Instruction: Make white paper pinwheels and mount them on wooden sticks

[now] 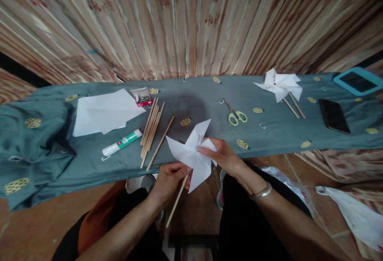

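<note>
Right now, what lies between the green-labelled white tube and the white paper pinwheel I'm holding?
The head view shows bunched tan wooden sticks and one separate tan stick there.

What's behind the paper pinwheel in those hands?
A wooden stick pokes out below the pinwheel, by the left hand. Its top end is covered, so what's there can't be seen.

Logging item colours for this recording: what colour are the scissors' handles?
The scissors' handles are light yellow-green, seen best in the head view.

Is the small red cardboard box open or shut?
Open: small silvery metal pieces show inside the small red cardboard box.
</note>
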Motion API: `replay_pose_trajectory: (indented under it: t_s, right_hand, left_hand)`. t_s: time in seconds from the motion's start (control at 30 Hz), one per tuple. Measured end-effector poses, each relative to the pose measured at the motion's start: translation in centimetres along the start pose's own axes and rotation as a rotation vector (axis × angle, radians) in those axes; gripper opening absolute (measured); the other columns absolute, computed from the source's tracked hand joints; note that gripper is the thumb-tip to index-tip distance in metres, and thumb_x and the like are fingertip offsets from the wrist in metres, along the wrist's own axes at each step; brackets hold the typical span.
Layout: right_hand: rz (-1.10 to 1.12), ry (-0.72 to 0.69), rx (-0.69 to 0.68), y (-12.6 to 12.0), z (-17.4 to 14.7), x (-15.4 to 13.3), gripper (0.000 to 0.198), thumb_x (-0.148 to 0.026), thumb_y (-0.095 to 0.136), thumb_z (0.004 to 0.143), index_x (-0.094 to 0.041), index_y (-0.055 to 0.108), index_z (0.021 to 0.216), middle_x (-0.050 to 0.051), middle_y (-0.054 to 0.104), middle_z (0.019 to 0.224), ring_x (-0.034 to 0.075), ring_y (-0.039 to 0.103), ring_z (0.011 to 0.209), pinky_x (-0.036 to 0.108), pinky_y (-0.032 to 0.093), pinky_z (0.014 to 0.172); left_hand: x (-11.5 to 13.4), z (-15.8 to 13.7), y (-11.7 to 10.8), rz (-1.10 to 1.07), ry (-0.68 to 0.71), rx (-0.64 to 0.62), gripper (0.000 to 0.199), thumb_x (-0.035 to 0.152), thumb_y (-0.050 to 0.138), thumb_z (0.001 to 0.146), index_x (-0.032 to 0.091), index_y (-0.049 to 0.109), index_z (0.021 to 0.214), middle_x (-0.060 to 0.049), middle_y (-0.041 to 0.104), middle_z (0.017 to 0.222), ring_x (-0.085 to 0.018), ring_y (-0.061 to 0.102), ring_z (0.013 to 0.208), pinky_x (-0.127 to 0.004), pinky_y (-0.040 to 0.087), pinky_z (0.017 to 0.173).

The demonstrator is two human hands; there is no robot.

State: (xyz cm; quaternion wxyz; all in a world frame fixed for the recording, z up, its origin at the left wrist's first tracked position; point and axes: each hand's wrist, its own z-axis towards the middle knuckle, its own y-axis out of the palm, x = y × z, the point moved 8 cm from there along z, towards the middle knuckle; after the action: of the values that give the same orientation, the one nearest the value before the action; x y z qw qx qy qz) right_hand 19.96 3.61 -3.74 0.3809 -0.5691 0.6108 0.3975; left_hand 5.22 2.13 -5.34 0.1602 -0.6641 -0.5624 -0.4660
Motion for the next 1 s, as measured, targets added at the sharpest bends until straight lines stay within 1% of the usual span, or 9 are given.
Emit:
replay_pose_trajectory:
  t_s: [0.1, 0.2, 0.27, 0.33, 0.47, 0.57, 0.73, 0.87, 1.0]
  right_hand:
    - [-0.019, -0.003, 0.02, -0.1, 0.1, 0.1, 0.034, -0.047, 0.075, 0.064, -0.017, 0.063, 0.076, -0.002, 0.059, 0.063, 0.01, 0.048, 0.056, 0.024, 0.037, 0.052]
    - [-0.018, -0.004, 0.041, -0.2, 0.1, 0.1, 0.033, -0.045, 0.075, 0.064, -0.017, 0.063, 0.076, -0.002, 0.061, 0.064, 0.011, 0.049, 0.057, 0.024, 0.038, 0.053]
    - [-0.017, -0.006, 0.047, -0.1, 0.1, 0.1, 0.032, -0.045, 0.074, 0.064, -0.017, 0.063, 0.077, -0.001, 0.061, 0.065, 0.011, 0.049, 0.058, 0.024, 0.038, 0.053]
    - [-0.015, -0.006, 0.051, -0.1, 0.1, 0.1, 0.032, -0.044, 0.074, 0.064, -0.017, 0.063, 0.077, -0.001, 0.061, 0.066, 0.011, 0.049, 0.057, 0.024, 0.038, 0.054]
    - [-0.011, 0.008, 0.072, -0.2, 0.0, 0.2, 0.031, -0.042, 0.074, 0.063, -0.017, 0.063, 0.077, -0.001, 0.061, 0.065, 0.011, 0.048, 0.057, 0.024, 0.038, 0.053]
    - [-0.003, 0.01, 0.086, -0.2, 0.1, 0.2, 0.031, -0.041, 0.075, 0.062, -0.017, 0.064, 0.078, -0.001, 0.062, 0.065, 0.011, 0.049, 0.056, 0.024, 0.038, 0.053]
    - [0.034, -0.001, 0.058, -0.2, 0.1, -0.3, 0.035, -0.043, 0.077, 0.06, -0.016, 0.066, 0.08, 0.0, 0.066, 0.07, 0.012, 0.052, 0.059, 0.025, 0.04, 0.056]
    - [0.084, -0.007, 0.019, -0.1, 0.0, -0.6, 0.041, -0.046, 0.078, 0.059, -0.017, 0.066, 0.085, 0.001, 0.067, 0.072, 0.012, 0.053, 0.061, 0.025, 0.042, 0.057]
    - [0.141, -0.001, 0.013, -0.1, 0.0, -0.4, 0.04, -0.046, 0.08, 0.059, -0.016, 0.066, 0.082, 0.0, 0.067, 0.072, 0.011, 0.054, 0.061, 0.024, 0.041, 0.058]
  left_hand:
    - [0.2, 0.1, -0.4, 0.058, 0.031, 0.038, 0.032, 0.04, 0.076, 0.062, 0.014, 0.064, 0.048, -0.001, 0.055, 0.043, -0.01, 0.05, 0.045, -0.023, 0.041, 0.052]
    - [-0.1, 0.3, -1.1, 0.08, 0.025, 0.09, 0.026, 0.037, 0.077, 0.06, 0.014, 0.068, 0.052, -0.002, 0.061, 0.054, -0.015, 0.057, 0.057, -0.025, 0.044, 0.06]
    - [-0.2, 0.4, -1.3, 0.089, 0.022, 0.1, 0.022, 0.035, 0.077, 0.06, 0.014, 0.071, 0.057, -0.003, 0.065, 0.06, -0.017, 0.059, 0.063, -0.026, 0.045, 0.062]
    - [-0.2, 0.5, -1.5, 0.105, 0.034, 0.109, 0.02, 0.034, 0.077, 0.059, 0.014, 0.072, 0.058, -0.003, 0.066, 0.063, -0.017, 0.058, 0.064, -0.026, 0.044, 0.062]
    - [0.1, 0.5, -1.7, 0.135, 0.061, 0.12, 0.019, 0.032, 0.075, 0.059, 0.014, 0.072, 0.057, -0.003, 0.066, 0.064, -0.016, 0.057, 0.064, -0.024, 0.043, 0.061]
    - [0.0, 0.5, -1.8, 0.141, 0.057, 0.129, 0.021, 0.034, 0.076, 0.059, 0.013, 0.072, 0.057, -0.003, 0.065, 0.062, -0.014, 0.055, 0.06, -0.024, 0.042, 0.058]
    - [-0.3, 0.5, -1.4, 0.027, 0.008, 0.106, 0.025, 0.036, 0.082, 0.055, 0.014, 0.073, 0.062, -0.003, 0.067, 0.061, -0.013, 0.055, 0.056, -0.024, 0.041, 0.056]
    - [-0.5, 0.2, -0.8, -0.075, -0.058, 0.097, 0.028, 0.037, 0.084, 0.051, 0.013, 0.071, 0.06, 0.0, 0.062, 0.051, -0.01, 0.05, 0.046, -0.022, 0.036, 0.05]
    - [-0.3, 0.0, -0.3, -0.125, -0.074, 0.094, 0.03, 0.037, 0.084, 0.049, 0.013, 0.066, 0.054, 0.002, 0.056, 0.044, -0.007, 0.045, 0.04, -0.02, 0.032, 0.045]
